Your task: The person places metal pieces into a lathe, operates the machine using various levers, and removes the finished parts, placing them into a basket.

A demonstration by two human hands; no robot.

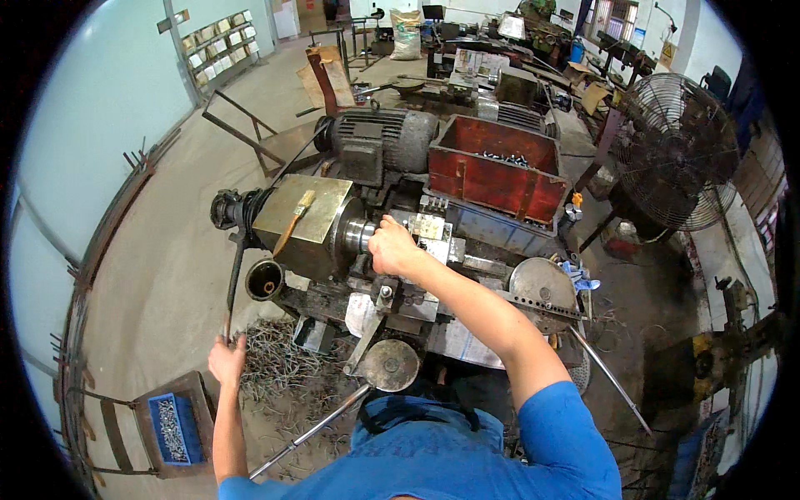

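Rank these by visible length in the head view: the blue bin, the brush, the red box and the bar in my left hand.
1. Red box
2. Bar in your left hand, which covers its lower end
3. Blue bin and brush: too alike to rank

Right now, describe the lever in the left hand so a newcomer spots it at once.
Find the boxy metal housing with a brush on top. Below the pulley on its left, a long lever runs down to the left hand. Unlike the shiny rods lower down, it is mostly dark and held.
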